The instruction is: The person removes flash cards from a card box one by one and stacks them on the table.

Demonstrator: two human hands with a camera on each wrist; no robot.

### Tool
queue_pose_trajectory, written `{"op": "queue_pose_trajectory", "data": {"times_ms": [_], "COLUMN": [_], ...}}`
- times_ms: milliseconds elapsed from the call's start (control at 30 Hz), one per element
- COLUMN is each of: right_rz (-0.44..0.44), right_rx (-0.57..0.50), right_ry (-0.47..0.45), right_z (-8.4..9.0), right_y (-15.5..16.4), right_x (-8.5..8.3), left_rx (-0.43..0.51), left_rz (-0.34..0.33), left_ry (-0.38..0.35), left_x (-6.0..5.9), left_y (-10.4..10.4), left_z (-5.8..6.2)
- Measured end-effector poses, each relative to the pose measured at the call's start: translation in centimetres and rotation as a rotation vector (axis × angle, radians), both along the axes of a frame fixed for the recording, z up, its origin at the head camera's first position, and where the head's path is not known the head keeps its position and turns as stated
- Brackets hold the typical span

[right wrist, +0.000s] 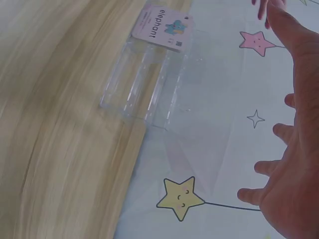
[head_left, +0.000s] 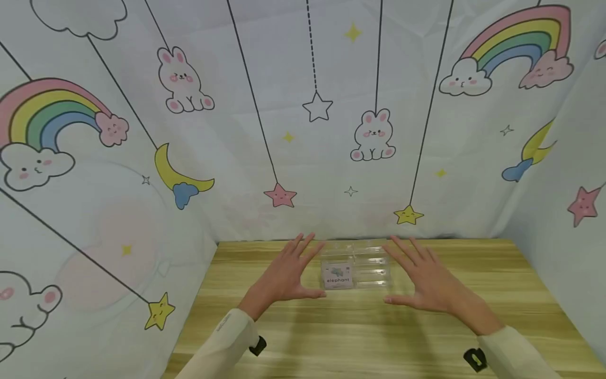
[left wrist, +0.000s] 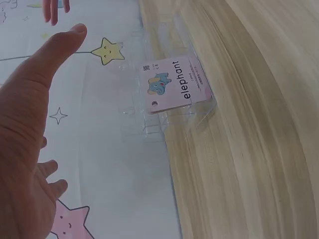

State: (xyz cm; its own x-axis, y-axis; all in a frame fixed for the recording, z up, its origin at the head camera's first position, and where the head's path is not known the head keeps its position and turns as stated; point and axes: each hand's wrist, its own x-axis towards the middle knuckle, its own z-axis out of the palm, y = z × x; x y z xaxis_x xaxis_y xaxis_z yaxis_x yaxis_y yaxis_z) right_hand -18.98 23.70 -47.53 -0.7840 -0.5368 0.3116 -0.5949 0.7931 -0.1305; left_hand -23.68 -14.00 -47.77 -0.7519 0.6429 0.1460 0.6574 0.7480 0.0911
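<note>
A clear plastic rack (head_left: 373, 271) with stepped rows stands at the back of the wooden table. In its left part, a pink card (head_left: 338, 276) printed "elephant" leans upright, and a blue elephant shows on the same card (left wrist: 174, 84) in the left wrist view. My left hand (head_left: 286, 273) is held just left of the rack, fingers straight and spread, thumb apart. On the rack's other side, my right hand (head_left: 428, 276) mirrors it with extended fingers. Neither hand holds anything. The see-through rack (right wrist: 144, 82) shows its ridged tiers in the right wrist view.
A white cloth (head_left: 265, 105) printed with rabbits, stars and rainbows hangs behind the table and along both sides. The wood-grain table (head_left: 350, 337) ends against it, just behind the rack. Dark bands (head_left: 258, 346) sit under the sleeves.
</note>
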Motion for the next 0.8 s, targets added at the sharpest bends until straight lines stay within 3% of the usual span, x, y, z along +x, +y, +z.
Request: {"op": "queue_pose_trajectory", "data": {"times_ms": [167,400,567,800], "right_rz": [0.003,-0.012,-0.013,-0.004], "right_rx": [-0.081,-0.247,-0.412,-0.589], "right_ry": [-0.035,-0.145,-0.255,-0.361], "right_z": [0.3,0.4,-0.5,-3.1], "right_y": [0.0,-0.8,-1.5,-2.6], "right_x": [-0.9,-2.0,-2.6,-3.2], "left_rx": [0.192,0.493,0.615,0.726], "left_rz": [0.038,0.063,0.1,0.191], "left_ry": [-0.076,-0.221,-0.289,-0.359], "left_x": [-1.5,-3.0,-3.5,-3.9], "left_y": [0.3,0.9,1.8,2.9], "left_z": [-1.5,-5.2,-7.6,-11.1]}}
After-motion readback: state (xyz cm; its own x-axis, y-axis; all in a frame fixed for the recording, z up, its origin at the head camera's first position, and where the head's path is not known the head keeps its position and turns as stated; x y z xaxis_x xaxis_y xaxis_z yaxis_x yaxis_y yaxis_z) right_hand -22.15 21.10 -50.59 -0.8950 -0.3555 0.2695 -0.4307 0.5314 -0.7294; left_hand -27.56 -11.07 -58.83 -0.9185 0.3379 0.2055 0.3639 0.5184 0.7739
